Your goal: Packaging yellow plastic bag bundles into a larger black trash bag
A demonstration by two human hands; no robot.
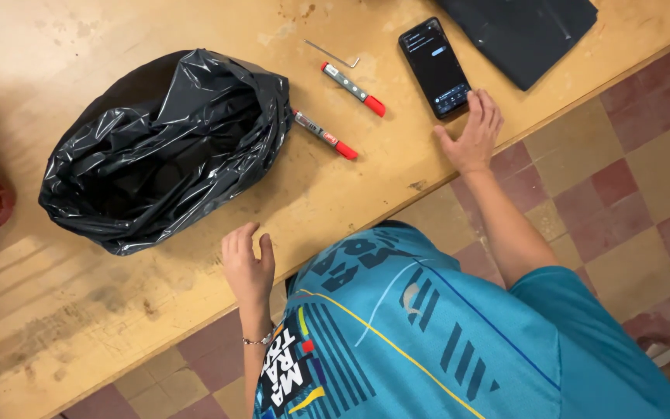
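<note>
Wooden table point(195, 326), worn and stained, running diagonally across the head view over a checked tile floor point(622, 186). Left hand point(247, 264) resting at the table's near edge, at about 6 o'clock from the black plastic bag point(164, 147); its grip is lying open, fingers loosely curled, holding nothing and sitting just short of the bag. The bag is standing crumpled with its mouth gaping open, toward 9 o'clock on the table. Right hand point(474, 132) lying flat near the table edge at 3 o'clock, grip open, fingertips touching the lower corner of a black smartphone point(434, 67) lying face up with its screen lit. Two red-capped markers point(326, 134) lying between bag and phone, one just beside the bag, the other point(353, 90) nearer the phone. A small metal hex key point(333, 54) lying at 12 o'clock from the markers. A folded dark sheet point(521, 31) sitting at the far right corner.
</note>
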